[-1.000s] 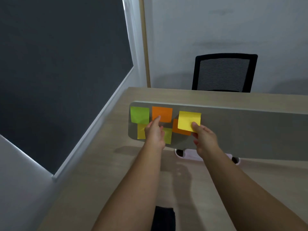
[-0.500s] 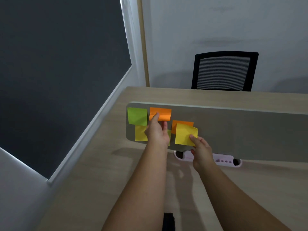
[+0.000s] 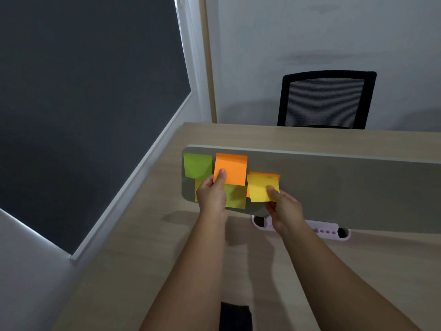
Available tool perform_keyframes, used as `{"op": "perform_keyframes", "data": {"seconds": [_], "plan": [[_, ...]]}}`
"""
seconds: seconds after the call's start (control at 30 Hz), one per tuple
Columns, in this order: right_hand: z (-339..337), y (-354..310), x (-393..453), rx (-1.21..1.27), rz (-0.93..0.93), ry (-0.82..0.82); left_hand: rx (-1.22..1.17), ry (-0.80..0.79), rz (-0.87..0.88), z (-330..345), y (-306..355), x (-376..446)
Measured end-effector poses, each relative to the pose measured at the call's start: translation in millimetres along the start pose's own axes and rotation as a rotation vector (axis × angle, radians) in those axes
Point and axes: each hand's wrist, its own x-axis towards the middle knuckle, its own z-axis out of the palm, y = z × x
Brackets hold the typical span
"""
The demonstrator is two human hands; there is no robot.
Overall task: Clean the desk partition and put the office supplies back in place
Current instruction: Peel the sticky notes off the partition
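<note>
A: What are the hands doing at the partition point(image 3: 334, 185)?

B: The left hand point(image 3: 212, 195) is pinching the lower left corner of an orange note point(image 3: 232, 169), thumb on the front and fingers behind. The top edge of that note is lying against the grey panel near its upper rim.

A: And the right hand point(image 3: 285, 207)?

B: It is gripping a yellow note point(image 3: 261, 187) by the lower right corner, thumb pressing on the front face. That note is sitting tilted in front of a second orange note point(image 3: 265, 174), which is showing only as a strip above it.

A: Which other notes are showing on the panel?

B: A green note point(image 3: 196, 164) is sticking at the far left end, with its lower edge curling. Below the orange one a yellow-green note point(image 3: 236, 197) is hanging, partly behind the left hand, and a sliver of another yellow note point(image 3: 197, 187) is peeking out beside the left knuckles.

A: Anything under the panel?

B: A pale pink pen tray point(image 3: 327, 231) is resting on the desk point(image 3: 148, 247) at the foot of the partition, half hidden by the right wrist. A black mesh chair point(image 3: 325, 99) is standing beyond the desk, against the wall.
</note>
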Motion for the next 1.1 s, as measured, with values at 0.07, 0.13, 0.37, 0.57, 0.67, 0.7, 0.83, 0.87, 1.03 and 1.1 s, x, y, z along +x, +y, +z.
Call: {"op": "perform_keyframes", "data": {"seconds": [0.07,0.13,0.37,0.57,0.67,0.7,0.83,0.87,1.03,1.1], "plan": [[-2,2,-2,-0.009,-0.023,0.014,0.012,-0.003,0.026,-6,-2,-1],[-4,4,-4,-0.023,-0.038,0.005,-0.002,0.003,0.018,-17,-5,0],[-22,39,-14,-0.100,0.049,-0.022,-0.154,0.017,0.119,-54,6,23],[2,58,-7,-0.171,0.089,-0.051,-0.226,-0.058,0.096,-50,20,42],[15,57,2,-0.175,0.115,-0.062,-0.246,-0.006,0.106,-55,18,49],[18,58,5,-0.163,0.118,-0.061,-0.247,0.028,0.119,-56,17,50],[26,62,11,-0.059,0.061,-0.006,-0.240,0.097,0.108,-65,8,51],[25,63,10,-0.060,0.044,0.007,-0.235,0.107,0.088,-69,3,52],[3,79,-2,-0.080,0.022,0.035,-0.129,0.091,-0.033,-82,-34,57],[-13,85,-6,-0.098,0.039,0.014,-0.077,0.061,-0.102,-80,-42,61]]}}
